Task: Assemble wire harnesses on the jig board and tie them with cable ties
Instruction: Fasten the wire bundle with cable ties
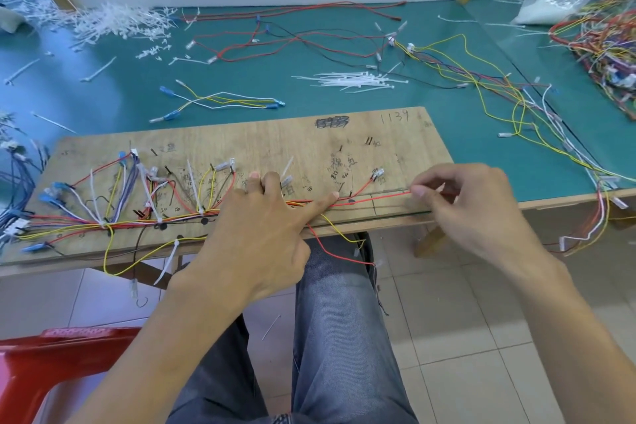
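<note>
A wooden jig board (pixel 275 138) lies along the table's front edge. A harness of red, yellow, white and blue wires (pixel 103 220) is routed across its left half, with several white cable ties on it. My left hand (pixel 265 213) presses flat on the wire bundle near the board's middle, thumb stretched right onto a red wire (pixel 371 200). My right hand (pixel 468 203) pinches that red wire between thumb and forefinger at the board's right end. The wire runs taut between both hands. A loose bunch of white cable ties (pixel 354 81) lies behind the board.
Loose red, black and yellow wires (pixel 309 41) sprawl over the green table (pixel 103 93). A heap of cut tie ends (pixel 113 22) sits at the back left, a tangled wire pile (pixel 605 41) at the right. A red stool (pixel 44 365) stands by my legs.
</note>
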`<state>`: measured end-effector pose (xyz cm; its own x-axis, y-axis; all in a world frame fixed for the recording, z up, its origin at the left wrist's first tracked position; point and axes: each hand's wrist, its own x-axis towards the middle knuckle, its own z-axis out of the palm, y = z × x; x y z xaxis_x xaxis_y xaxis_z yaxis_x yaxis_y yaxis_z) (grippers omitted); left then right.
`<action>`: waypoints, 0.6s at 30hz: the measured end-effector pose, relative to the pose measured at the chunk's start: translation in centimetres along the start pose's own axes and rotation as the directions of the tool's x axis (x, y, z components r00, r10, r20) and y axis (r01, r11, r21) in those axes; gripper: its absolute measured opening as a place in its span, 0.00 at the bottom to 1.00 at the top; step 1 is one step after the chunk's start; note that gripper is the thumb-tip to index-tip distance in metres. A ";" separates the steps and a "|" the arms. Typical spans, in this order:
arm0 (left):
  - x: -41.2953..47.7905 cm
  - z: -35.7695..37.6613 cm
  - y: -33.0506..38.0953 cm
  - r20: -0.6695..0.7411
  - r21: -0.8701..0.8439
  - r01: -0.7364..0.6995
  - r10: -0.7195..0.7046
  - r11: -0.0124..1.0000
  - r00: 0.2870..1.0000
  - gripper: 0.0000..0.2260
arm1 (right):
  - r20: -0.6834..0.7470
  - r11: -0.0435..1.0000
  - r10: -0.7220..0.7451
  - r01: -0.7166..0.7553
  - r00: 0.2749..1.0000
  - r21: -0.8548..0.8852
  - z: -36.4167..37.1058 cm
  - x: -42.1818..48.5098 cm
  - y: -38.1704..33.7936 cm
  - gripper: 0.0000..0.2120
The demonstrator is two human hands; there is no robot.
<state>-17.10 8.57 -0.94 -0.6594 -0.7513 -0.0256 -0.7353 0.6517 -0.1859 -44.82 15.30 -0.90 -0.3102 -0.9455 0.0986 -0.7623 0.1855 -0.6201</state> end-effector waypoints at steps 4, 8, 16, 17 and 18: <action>-0.2 0.4 0.0 -0.025 -0.043 -0.014 0.013 0.999 1.000 0.36 | 0.031 1.000 0.019 -0.020 0.999 0.017 -0.8 2.8 -0.8 0.07; -0.2 0.7 0.3 -0.011 -0.010 -0.023 0.022 1.000 1.000 0.35 | 0.027 0.996 0.005 -0.007 1.000 0.085 -0.9 4.5 -1.4 0.06; -0.4 1.0 0.7 0.005 -0.011 -0.044 0.044 0.999 0.999 0.36 | 0.011 0.900 0.075 -0.073 0.997 0.430 -0.2 5.8 -1.5 0.10; -0.3 1.0 0.7 0.005 -0.014 -0.042 0.042 0.999 0.999 0.36 | 0.012 0.892 0.092 -0.088 0.996 0.443 0.2 6.2 -1.4 0.10; -0.3 1.0 0.8 0.004 -0.018 -0.041 0.041 0.999 0.999 0.36 | 0.016 0.886 0.106 -0.102 0.994 0.452 0.6 6.8 -1.4 0.11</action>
<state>-17.33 9.17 -2.09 -0.6885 -0.7242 -0.0377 -0.7101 0.6839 -0.1674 -45.46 8.45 0.18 -0.3803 -0.9247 0.0196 -0.3875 0.1400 -0.9112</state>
